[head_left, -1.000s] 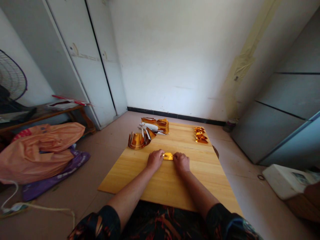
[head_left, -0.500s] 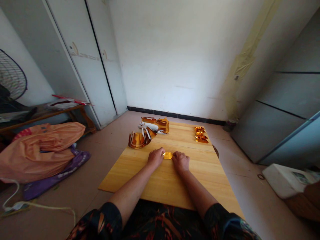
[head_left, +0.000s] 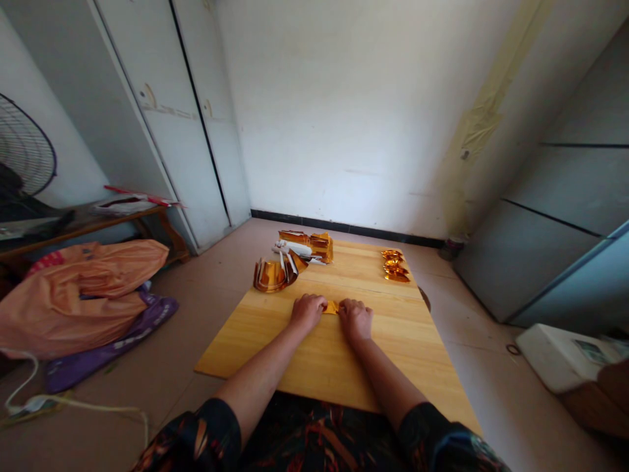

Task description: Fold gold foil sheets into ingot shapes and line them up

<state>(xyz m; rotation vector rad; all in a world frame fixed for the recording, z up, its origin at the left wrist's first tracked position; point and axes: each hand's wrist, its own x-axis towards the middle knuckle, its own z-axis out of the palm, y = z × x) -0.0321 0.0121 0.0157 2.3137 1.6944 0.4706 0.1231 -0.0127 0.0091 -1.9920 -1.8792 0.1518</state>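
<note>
Between my two hands lies a small piece of gold foil paper point(head_left: 332, 307), low over the wooden board point(head_left: 329, 367). My left hand point(head_left: 308, 311) is closed on its left end, thumb and fingers pinched. The right end is pinched by my right hand point(head_left: 356, 318), whose fingers are curled. Parts of the foil are hidden under the fingers. Beyond my left hand stand curled gold foil sheets point(head_left: 271, 275) and a further stack of gold and white sheets point(head_left: 322, 248). At the board's far right sit several folded gold foil pieces point(head_left: 394, 266) in a row.
A grey cabinet point(head_left: 162, 118) stands at the back left, a fan point(head_left: 24, 151) beside it. An orange bag point(head_left: 93, 295) and a purple bag point(head_left: 113, 347) lie on the floor at left. At right are a grey refrigerator point(head_left: 555, 223) and a white foam box point(head_left: 560, 357).
My left hand has moved slightly right, closer to my right hand. Less of the gold foil paper shows between them now. My right hand has hardly moved.
</note>
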